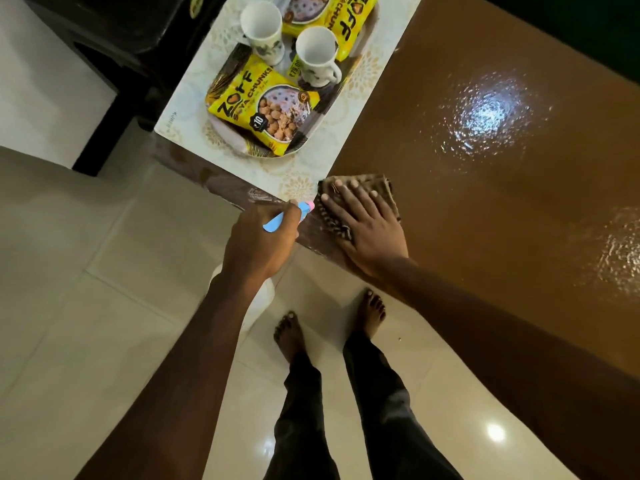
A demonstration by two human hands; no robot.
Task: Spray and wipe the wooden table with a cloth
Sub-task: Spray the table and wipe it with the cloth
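Observation:
The glossy brown wooden table fills the right side, with wet shiny patches at the far right. My right hand lies flat, fingers straight, pressing a brown patterned cloth onto the table's near corner. My left hand grips a spray bottle with a blue trigger and pink nozzle, held just off the table's edge beside the cloth. The bottle's white body shows below my wrist, mostly hidden.
A pale patterned placemat covers the table's left end. On it stands a tray with two white mugs and yellow soya chunk packets. A dark chair stands beyond. My bare feet are on the tiled floor.

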